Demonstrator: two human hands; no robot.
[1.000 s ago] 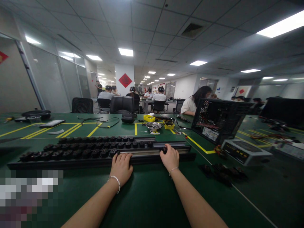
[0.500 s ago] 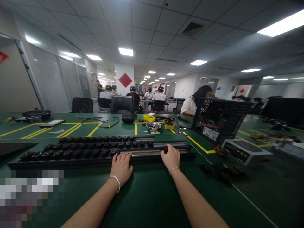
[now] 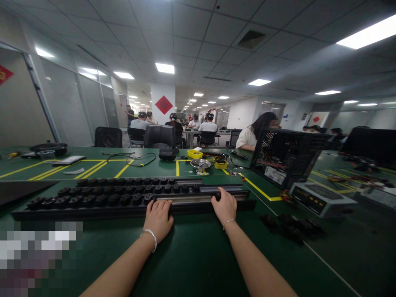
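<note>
Three long black rails lie side by side on the green table, with round black sockets (image 3: 100,200) lined up along their left parts. My left hand (image 3: 157,215) holds the near wall of the front rail (image 3: 192,206), its fingers hooked over the top and the thumb on the near side. It is beside the last socket of the front row. Farther right, my right hand (image 3: 225,205) pinches one round black socket (image 3: 218,195) at the front rail's bare metal channel. Whether that socket is seated in the channel I cannot tell.
Loose black pieces (image 3: 289,227) lie right of my right arm, near a grey power supply (image 3: 321,199). Behind it stands an open computer case (image 3: 284,156). A metal bowl (image 3: 200,165) and yellow trays (image 3: 194,154) sit beyond the rails. A co-worker (image 3: 247,136) sits behind the case.
My right hand, with the socket in its pinch, has shifted slightly to the right along the front rail. My left hand has stayed in place.
</note>
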